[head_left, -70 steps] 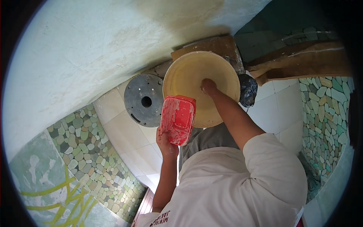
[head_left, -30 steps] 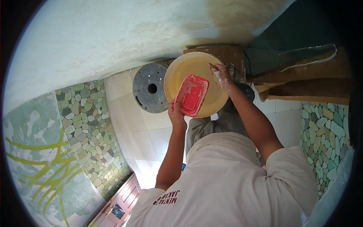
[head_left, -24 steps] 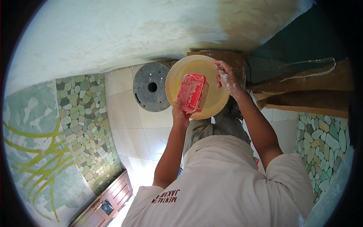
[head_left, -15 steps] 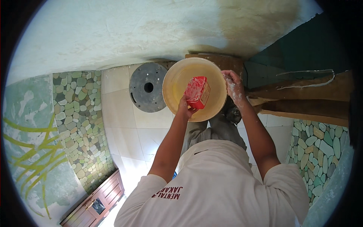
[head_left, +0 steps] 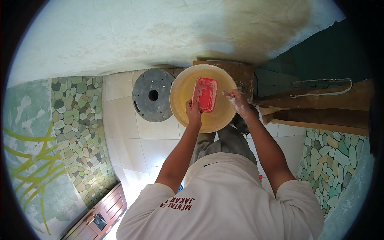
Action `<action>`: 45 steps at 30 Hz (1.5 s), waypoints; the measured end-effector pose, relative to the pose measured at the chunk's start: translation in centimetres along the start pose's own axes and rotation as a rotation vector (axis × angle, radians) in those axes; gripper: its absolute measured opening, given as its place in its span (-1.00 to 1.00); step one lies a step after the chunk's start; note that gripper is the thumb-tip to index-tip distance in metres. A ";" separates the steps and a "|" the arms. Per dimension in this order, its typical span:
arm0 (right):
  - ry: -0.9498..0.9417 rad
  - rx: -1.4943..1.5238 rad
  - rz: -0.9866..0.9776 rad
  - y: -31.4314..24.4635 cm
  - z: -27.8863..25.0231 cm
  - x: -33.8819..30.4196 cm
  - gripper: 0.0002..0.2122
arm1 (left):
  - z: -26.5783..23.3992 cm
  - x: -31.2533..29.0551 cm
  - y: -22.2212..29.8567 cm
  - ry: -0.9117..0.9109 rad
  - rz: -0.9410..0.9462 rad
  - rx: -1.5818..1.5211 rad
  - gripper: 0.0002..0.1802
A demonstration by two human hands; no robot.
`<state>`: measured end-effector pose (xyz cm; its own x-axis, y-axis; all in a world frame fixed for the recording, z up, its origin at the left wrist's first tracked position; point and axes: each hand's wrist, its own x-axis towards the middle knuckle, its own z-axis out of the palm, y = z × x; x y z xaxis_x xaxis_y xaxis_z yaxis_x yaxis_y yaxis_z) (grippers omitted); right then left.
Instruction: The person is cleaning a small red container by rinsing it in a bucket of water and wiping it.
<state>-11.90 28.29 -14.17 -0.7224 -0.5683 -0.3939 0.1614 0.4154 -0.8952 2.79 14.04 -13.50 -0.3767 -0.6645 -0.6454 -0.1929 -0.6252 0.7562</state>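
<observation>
My left hand (head_left: 194, 113) grips a small rectangular red plastic tub (head_left: 207, 94) by its near left edge. Whitish residue coats the tub, and its hollow inside faces up. It is held over a wide, round, yellowish basin (head_left: 179, 110) in front of my legs. Near the basin's right rim is my right hand (head_left: 241, 106), its fingers loosely bent and apart, smeared with white paste. Nothing shows in that hand.
Left of the basin is a grey round disc (head_left: 146, 106) with a central hole. A brown board (head_left: 244, 71) lies behind the basin, by the wall (head_left: 160, 36). Brown cardboard (head_left: 320, 116) with a pale wire (head_left: 340, 92) is at right. Pebble tiling (head_left: 76, 124) lies left.
The red tub has turned in my left hand, so its inside now faces up more. My right hand has come off the basin's rim and moved slightly nearer and left.
</observation>
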 end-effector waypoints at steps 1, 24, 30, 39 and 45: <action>-0.069 -0.083 0.140 -1.0 1.2 0.3 -0.77 | -0.9 0.1 -0.1 0.014 0.007 -0.005 -0.63; 0.277 -0.032 -0.300 -7.9 7.5 -1.9 -0.76 | -5.2 -0.1 4.7 -0.200 -0.314 -0.175 -0.27; 0.157 -0.152 -0.154 -6.0 6.2 -2.6 -0.76 | -6.0 0.5 5.8 -0.184 -0.245 -0.079 -0.32; 0.016 -0.484 0.031 -7.6 5.3 -2.8 -0.76 | -6.3 1.0 8.3 -0.247 -0.072 -0.025 -0.33; -0.020 -1.027 -0.080 -11.1 6.3 -1.0 -0.72 | -5.3 0.2 8.0 -0.320 -0.217 0.016 -0.17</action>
<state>-8.70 19.74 -5.15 -0.6930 -0.6288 -0.3527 -0.5461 0.7772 -0.3127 5.99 6.74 -8.17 -0.5889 -0.3547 -0.7262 -0.3120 -0.7291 0.6091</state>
